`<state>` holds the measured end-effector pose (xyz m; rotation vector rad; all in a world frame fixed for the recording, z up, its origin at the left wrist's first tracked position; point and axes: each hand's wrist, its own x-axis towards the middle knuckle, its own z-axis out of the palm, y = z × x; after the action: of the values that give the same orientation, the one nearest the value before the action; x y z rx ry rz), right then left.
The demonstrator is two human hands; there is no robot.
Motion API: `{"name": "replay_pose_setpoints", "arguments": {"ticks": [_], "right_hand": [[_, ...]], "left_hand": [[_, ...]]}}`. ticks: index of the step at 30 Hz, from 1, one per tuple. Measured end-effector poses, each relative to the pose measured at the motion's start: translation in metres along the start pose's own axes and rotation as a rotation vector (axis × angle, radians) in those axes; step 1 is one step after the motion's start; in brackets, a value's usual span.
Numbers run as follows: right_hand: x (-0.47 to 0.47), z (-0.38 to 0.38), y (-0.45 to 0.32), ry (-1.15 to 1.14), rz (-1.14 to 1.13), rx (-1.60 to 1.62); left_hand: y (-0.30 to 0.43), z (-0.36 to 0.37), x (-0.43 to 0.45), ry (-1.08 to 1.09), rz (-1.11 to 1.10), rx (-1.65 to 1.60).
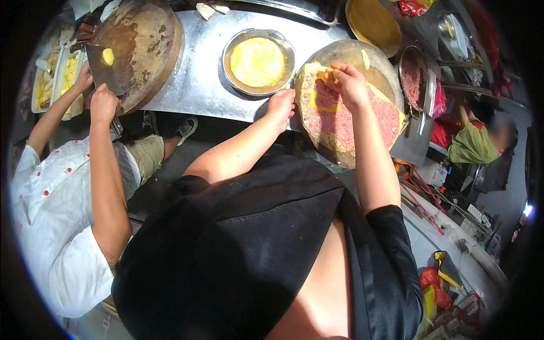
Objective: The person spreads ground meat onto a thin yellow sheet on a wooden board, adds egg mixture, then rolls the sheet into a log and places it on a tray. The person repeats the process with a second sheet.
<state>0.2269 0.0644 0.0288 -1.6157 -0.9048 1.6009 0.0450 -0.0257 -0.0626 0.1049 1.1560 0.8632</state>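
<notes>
A round wooden chopping block (378, 63) bears a thin yellow sheet spread with pink minced meat (325, 117). Over its upper part is my right hand (349, 83), fingertips pinched together at the sheet's yellow edge; what lies between them is too small to tell, and yellow liquid streaks the meat beside them. My left hand (281, 109) is at the lower right rim of a metal bowl (228, 63) of beaten egg (257, 61), its fingers curled; whether it grips the rim is unclear. A small pale yellow piece (365, 59) lies on the block's upper part.
At left a co-worker in white holds a cleaver (100, 70) on another chopping block (146, 46), near tubs of yellow pieces (68, 80). Yellow round sheets (374, 23) are stacked at upper right. A pot of minced meat (412, 76) stands right of my block. Another person is farther right.
</notes>
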Motion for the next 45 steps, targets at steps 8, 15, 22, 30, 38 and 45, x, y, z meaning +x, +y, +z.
{"name": "replay_pose_setpoints", "arguments": {"ticks": [8, 15, 22, 30, 38, 45], "right_hand": [[-0.053, -0.025, -0.002, -0.305, 0.107, -0.051], [-0.065, -0.014, -0.007, -0.408, 0.085, -0.223], [-0.034, -0.011, 0.008, -0.095, 0.046, 0.18], [0.023, 0.011, 0.019, 0.092, 0.086, 0.555], [0.019, 0.029, 0.023, -0.088, 0.158, 0.549], [-0.021, 0.032, 0.042, -0.296, 0.261, 0.428]], "left_hand": [[-0.002, 0.007, -0.005, -0.006, -0.039, -0.093], [-0.002, 0.012, -0.005, 0.037, 0.063, -0.066], [-0.005, 0.016, -0.004, 0.068, 0.435, 0.055], [0.016, 0.022, 0.003, 0.039, 0.496, -0.176], [0.037, 0.016, 0.01, 0.093, 0.458, 0.111], [0.038, 0.013, 0.02, 0.108, 0.516, 0.181]]}}
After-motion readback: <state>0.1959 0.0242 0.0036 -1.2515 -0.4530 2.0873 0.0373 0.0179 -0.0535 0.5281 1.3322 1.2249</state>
